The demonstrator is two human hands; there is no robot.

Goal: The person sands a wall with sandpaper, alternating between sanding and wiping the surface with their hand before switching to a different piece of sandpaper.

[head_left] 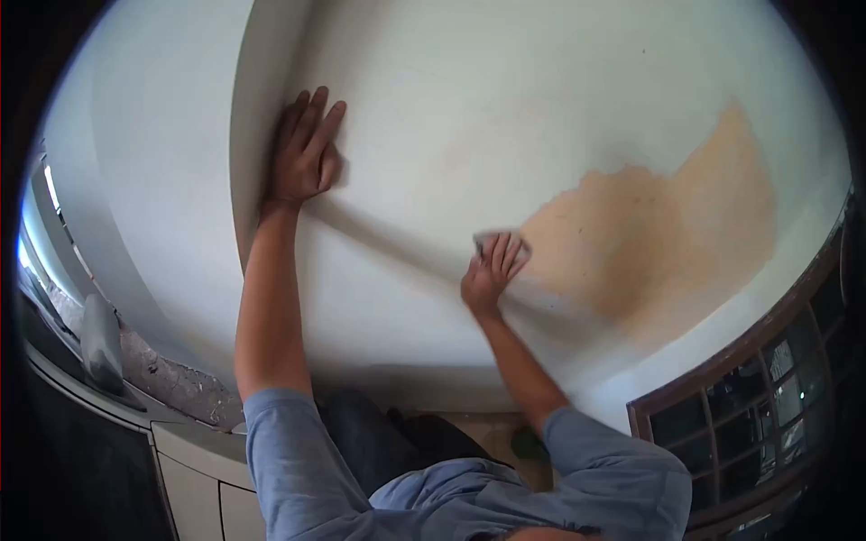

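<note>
My left hand [307,153] is braced on the white wall [406,153] by the inner corner, its fingers stretched out and holding nothing. Lower and to the right, my right hand [490,269] presses a small grey sheet [481,239], which looks like sandpaper, flat against the wall. Most of the sheet is hidden under the fingers, and its edges are a little blurred. Just right of that hand begins a large peach-coloured patch [631,234] with an uneven outline, where the white coat is absent.
A wall return [180,117] juts out on the left. Below it are a ledge with rough rubble [171,379] and a pale cabinet [203,487]. At lower right is a dark brown window frame [704,397] with glass panes.
</note>
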